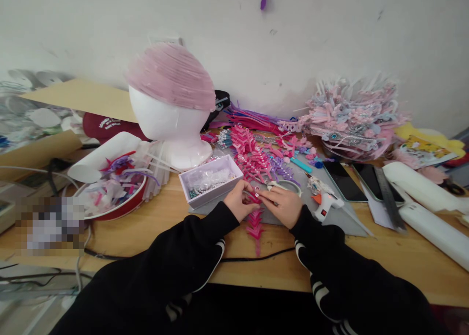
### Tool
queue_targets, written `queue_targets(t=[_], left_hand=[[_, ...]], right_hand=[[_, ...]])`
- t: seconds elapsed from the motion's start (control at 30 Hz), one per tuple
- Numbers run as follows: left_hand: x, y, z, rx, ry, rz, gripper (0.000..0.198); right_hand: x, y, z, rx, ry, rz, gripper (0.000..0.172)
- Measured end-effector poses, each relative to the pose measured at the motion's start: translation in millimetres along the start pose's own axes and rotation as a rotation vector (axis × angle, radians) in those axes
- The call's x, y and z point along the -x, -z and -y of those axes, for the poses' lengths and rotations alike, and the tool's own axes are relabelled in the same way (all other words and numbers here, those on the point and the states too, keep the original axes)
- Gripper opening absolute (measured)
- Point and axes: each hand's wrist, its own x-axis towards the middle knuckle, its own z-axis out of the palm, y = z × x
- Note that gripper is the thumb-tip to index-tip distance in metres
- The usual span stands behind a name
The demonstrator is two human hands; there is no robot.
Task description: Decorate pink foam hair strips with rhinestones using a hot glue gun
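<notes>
At the left, a red bowl [126,208] holds mixed scraps; beside it, toward the middle, a white mannequin head [157,115] wears a pink cap; in front of the head, a white box [216,191] stands open, with beads and a clear bag inside.

My left hand [240,200] is next, just beside the box; its thumb and forefinger are curled closed at the pink spiky strip [255,227], and I judge that they pinch it; the strip lies between my 2 hands, its free end pointing toward me over the wooden table [278,276].

My right hand [281,205] comes in from the other side, fingertips drawn together over the strip; a small shiny piece [257,192] shows at these tips; whether they grip it or only press it, I cannot tell.

I assess the step in hand as fixing that piece to the strip; the next move calls for a steady left hold and a light, exact right fingertip.

Further right, a glue gun [328,205] lies on the grey mat [351,222], within easy reach; beyond it are 2 phones [344,181] and a ruler [389,198].
</notes>
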Motion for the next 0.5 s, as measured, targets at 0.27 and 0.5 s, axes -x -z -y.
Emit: queue_targets(t=[0.27,0.5], left_hand=[[0,0.2,-1,-0.02,-0.014,-0.02,0.038],[0,-1.2,0,0.032,-0.061,-0.034,0.039]], right_hand=[[-1,2,5,-0.246,-0.148,-0.072,0.03],[-8,0,11,-0.745,-0.602,-0.051,0.034]])
